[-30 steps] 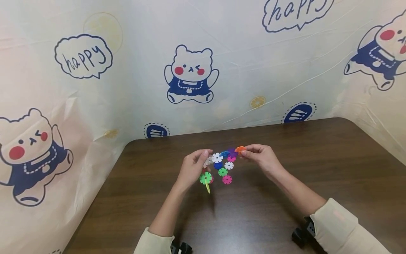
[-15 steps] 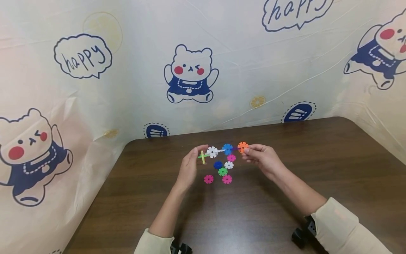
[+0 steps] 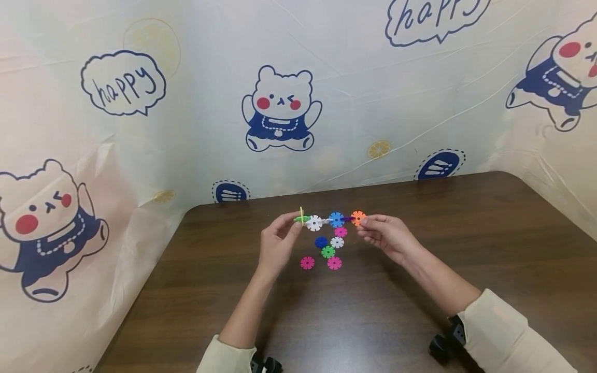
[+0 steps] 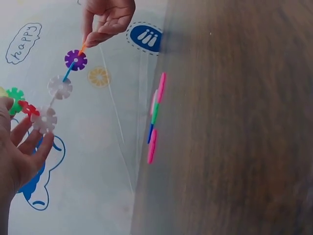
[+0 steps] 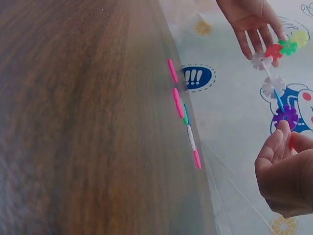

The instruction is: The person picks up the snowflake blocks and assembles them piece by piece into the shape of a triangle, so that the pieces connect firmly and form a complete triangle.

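A chain of slotted plastic snowflake discs [image 3: 314,223] stretches between both hands above the table. At its left end my left hand [image 3: 274,246] pinches the yellow and green discs [image 4: 15,99] between thumb and fingers. A red disc [image 4: 30,108] follows, then two white discs, with the other left fingers behind them in the right wrist view. Farther along are a blue disc [image 3: 336,219] and a purple disc [image 5: 285,117]. My right hand [image 3: 388,235] pinches the orange disc [image 3: 358,217] at the right end.
Several loose discs lie flat on the brown table [image 3: 396,311] below the chain: pink [image 3: 334,263], green [image 3: 328,252], white [image 3: 337,242] and dark blue [image 3: 321,242]. Another pink disc [image 3: 307,263] lies apart to the left. A printed cloth [image 3: 196,129] hangs behind the table.
The chain has swung up from hanging at its left end to nearly straight and level, uncovering the left pink disc. The left fingers have shifted onto its yellow and green end; the right hand keeps its pinch.
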The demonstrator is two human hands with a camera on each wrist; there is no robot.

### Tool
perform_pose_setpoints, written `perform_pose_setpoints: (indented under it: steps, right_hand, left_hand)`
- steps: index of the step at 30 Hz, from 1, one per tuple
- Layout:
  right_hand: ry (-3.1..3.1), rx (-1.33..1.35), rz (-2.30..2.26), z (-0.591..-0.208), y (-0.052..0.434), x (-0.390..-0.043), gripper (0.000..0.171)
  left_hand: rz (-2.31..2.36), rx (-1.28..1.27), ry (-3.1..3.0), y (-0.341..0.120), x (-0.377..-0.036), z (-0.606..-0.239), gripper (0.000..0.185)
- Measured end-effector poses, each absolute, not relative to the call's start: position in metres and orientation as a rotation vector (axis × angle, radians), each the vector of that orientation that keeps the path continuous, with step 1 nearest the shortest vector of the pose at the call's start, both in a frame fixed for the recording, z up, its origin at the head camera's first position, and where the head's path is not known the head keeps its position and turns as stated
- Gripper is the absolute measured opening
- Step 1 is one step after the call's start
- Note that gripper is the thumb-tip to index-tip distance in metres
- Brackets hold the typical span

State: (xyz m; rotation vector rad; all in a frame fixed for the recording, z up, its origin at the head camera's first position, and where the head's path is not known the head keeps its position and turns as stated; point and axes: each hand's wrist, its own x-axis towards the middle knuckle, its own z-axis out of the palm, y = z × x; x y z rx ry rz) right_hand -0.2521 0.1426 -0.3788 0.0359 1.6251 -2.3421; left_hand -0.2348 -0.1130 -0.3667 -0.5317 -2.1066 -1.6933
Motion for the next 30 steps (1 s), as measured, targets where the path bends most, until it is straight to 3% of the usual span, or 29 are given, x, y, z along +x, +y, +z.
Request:
perform_pose_setpoints:
  steps: [6,9,11,19,30]
  right_hand:
    - [1.7,0.042,-2.281,-0.381,0.139,-0.255,0.016]
    - [1.815,0.022,-2.212,-0.383,0.138,-0.262,0.039]
    - [1.934,0.0,-2.119,-0.387,0.138,-0.27,0.046]
    - [2.607,-0.227,-1.311,-0.405,0.128,-0.312,0.025]
    - [2.757,-0.338,-0.891,-0.413,0.112,-0.334,0.041]
  left_hand:
    - [-1.617,-0.48,-2.02,-0.113,-0.235,-0.365,0.019]
    - [-1.568,-0.413,-1.973,-0.114,-0.235,-0.361,0.017]
    - [-1.547,-0.388,-1.944,-0.116,-0.234,-0.358,0.017]
    - [-1.549,-0.338,-1.933,-0.123,-0.232,-0.353,0.017]
    - [-1.573,-0.382,-1.853,-0.127,-0.235,-0.353,0.016]
